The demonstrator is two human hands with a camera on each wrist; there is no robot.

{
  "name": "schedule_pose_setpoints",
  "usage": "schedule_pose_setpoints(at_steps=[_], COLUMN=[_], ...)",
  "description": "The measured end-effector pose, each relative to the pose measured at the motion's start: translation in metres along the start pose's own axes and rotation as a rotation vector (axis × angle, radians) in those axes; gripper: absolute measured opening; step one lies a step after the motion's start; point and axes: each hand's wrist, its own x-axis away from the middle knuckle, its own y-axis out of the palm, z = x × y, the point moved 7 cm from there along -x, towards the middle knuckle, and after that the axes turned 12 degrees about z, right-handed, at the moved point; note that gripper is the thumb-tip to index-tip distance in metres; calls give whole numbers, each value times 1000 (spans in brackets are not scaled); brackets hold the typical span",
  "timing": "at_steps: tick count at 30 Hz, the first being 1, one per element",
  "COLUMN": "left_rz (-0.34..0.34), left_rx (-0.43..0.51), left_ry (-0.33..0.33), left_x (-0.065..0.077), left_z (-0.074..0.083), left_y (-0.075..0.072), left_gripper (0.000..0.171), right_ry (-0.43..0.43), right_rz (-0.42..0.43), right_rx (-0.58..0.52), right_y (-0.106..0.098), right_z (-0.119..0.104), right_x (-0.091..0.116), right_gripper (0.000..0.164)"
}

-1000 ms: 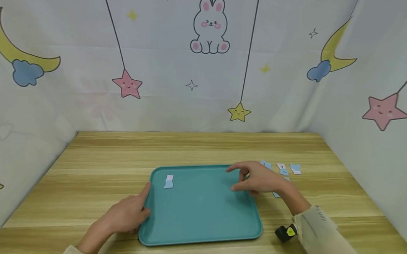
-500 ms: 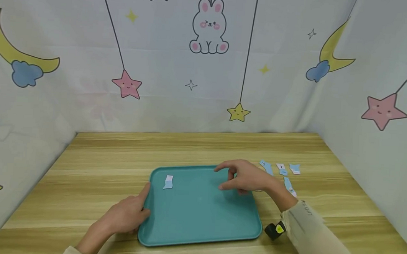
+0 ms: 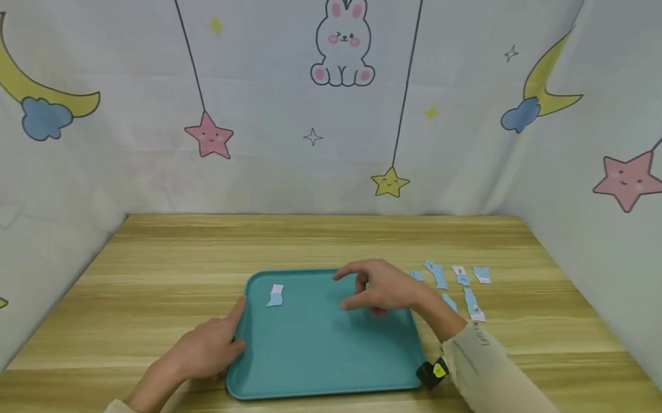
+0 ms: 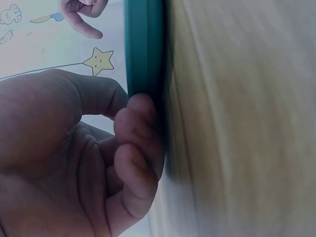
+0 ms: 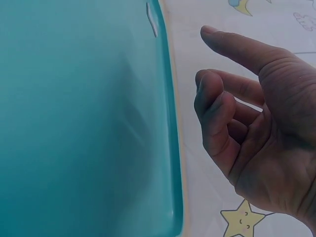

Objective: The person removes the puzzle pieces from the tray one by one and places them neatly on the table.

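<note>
A teal tray (image 3: pixel 300 361) lies on the wooden table. My left hand (image 3: pixel 208 346) grips its left rim; in the left wrist view the thumb and bent fingertips (image 4: pixel 133 165) meet at the tray's edge (image 4: pixel 144 44). My right hand (image 3: pixel 383 287) hovers over the tray's upper right part, thumb and index finger apart, the other fingers loosely bent, nothing between them. A small torn-looking piece (image 3: pixel 276 295), pale at the top and light blue below, lies in the tray's upper left corner. The right wrist view shows my right hand (image 5: pixel 252 113) holding nothing.
Several similar blue-and-white pieces lie on the table right of the tray, among them a long one (image 3: pixel 474 304) and a squarish one (image 3: pixel 481 274). A black wrist camera (image 3: pixel 431 373) hangs beneath the right cuff. Printed fabric (image 3: pixel 276 179) stands behind the table.
My right hand has moved left, further over the tray, baring more of the pieces at the right. The left hand keeps its place on the rim.
</note>
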Motion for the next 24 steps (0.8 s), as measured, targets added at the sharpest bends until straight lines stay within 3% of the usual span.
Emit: schedule_pose_setpoints(at_steps=[24], left_rz=[1], left_rx=[-5], left_ry=[-14], left_x=[0], left_z=[-1], left_y=[0], left_gripper=[83], right_ry=[-13], right_rz=[-34], right_rx=[30], right_y=[24], right_z=[-10], right_x=[-18], right_gripper=[58])
